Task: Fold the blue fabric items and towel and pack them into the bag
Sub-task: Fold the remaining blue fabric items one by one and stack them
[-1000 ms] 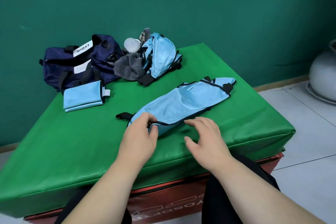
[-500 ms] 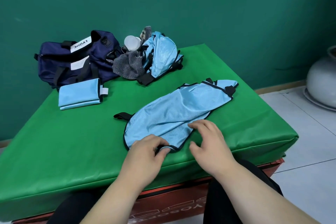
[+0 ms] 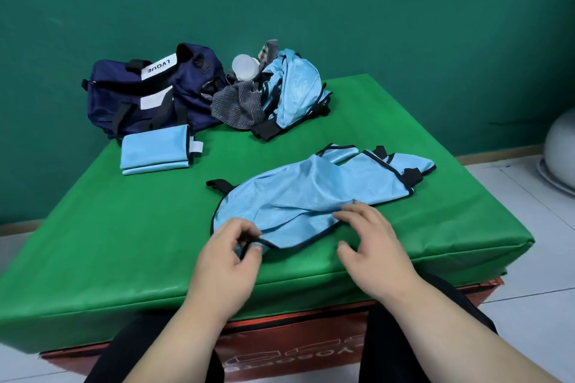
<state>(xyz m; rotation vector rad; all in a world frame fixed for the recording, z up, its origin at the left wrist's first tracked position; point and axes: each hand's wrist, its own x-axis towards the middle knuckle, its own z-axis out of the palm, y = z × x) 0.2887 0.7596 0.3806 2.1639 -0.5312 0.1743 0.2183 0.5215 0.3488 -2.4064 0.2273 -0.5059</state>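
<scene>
A light blue fabric item [image 3: 314,196] with black trim lies spread on the green mat [image 3: 124,242], its near hem toward me. My left hand [image 3: 231,249] pinches that black-trimmed near hem. My right hand [image 3: 370,233] rests its fingertips on the fabric's near right edge, fingers spread and relaxed. A folded light blue item [image 3: 154,154] lies at the back left. Behind it stands the navy duffel bag [image 3: 149,96]. A crumpled light blue item [image 3: 292,90] and a grey striped towel [image 3: 238,106] are heaped to the bag's right.
A white plastic bottle [image 3: 245,67] sits in the heap by the bag. The mat tops a red box [image 3: 295,348]. A green wall stands behind. A grey round vase [image 3: 560,149] is on the tiled floor at right. My dark-trousered knees are below the mat's front edge.
The blue fabric's near part has been pulled open toward me and lies flatter. My left hand moved nearer with the hem; my right hand shifted right along the edge.
</scene>
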